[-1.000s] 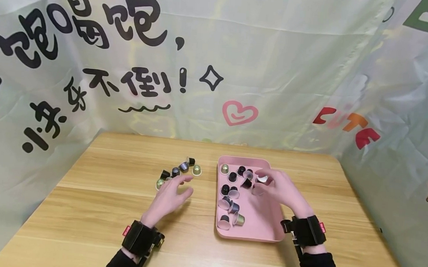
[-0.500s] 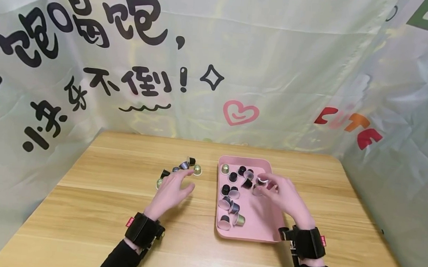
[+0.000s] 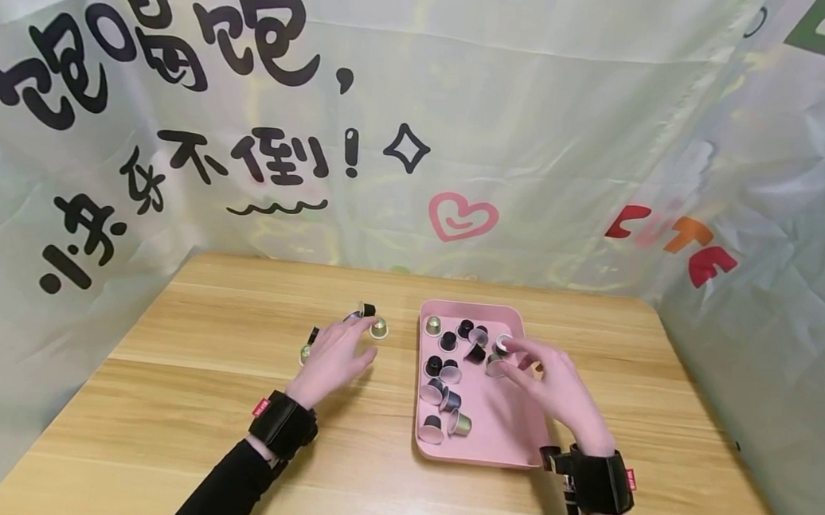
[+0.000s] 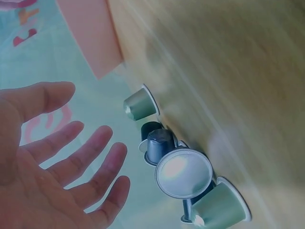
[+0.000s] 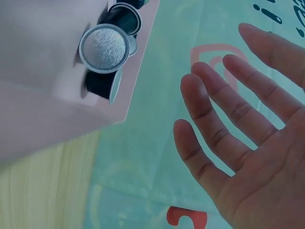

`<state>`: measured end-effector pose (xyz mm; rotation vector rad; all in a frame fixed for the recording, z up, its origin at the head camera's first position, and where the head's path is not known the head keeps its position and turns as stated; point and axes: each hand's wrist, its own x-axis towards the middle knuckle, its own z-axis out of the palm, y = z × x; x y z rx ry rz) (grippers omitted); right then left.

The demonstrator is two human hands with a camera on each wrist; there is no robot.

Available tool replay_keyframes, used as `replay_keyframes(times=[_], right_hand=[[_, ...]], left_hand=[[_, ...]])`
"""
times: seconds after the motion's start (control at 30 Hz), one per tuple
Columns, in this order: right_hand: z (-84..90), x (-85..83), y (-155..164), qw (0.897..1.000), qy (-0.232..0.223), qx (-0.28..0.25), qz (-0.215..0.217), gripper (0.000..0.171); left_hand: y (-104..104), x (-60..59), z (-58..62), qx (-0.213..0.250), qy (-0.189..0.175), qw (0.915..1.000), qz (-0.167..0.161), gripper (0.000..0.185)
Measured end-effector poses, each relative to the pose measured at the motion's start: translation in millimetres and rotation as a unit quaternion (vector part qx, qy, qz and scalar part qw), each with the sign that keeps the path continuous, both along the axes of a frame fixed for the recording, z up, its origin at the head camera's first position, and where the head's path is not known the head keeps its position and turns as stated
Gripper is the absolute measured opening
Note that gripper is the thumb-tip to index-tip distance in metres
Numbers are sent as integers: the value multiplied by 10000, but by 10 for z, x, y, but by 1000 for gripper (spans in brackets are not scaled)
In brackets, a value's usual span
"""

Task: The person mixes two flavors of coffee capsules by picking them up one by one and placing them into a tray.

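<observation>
My left hand hovers over a small group of coffee capsules on the left of the table, fingers spread. A pale green capsule stands beside its fingertips; the hand hides part of the group. In the left wrist view a silver-lidded capsule and green capsules lie apart from the hand. My right hand is over the pink tray, close to two capsules at its right side. The right wrist view shows its fingers loosely extended, holding nothing, away from a silver-lidded capsule.
Several black, purple and green capsules are scattered along the left and far parts of the tray. The wooden table ends at a printed cloth backdrop behind and at the sides.
My left hand has moved slightly forward and right, covering more of the capsule group. The right hand has drawn a little back and right from the tray capsules, a white-lidded one now showing.
</observation>
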<state>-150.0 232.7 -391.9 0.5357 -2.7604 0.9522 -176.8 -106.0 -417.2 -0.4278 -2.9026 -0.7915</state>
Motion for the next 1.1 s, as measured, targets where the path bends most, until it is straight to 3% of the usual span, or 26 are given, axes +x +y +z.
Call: replay_keyframes(times=[0.4,0.93,1.1], right_hand=[[-2,27,86,9996,125,163,-185,35],[-3,30,92,9997,108,138,-177,34],[4,23,92,9997,137,155,-163,34]], left_hand=[[91,-96,-14,-892,405,9951,-148,53],[197,-284,-4,-1686,556,9841,-111,47],[213,-316,-8,-1849,441,9817,-63,45]])
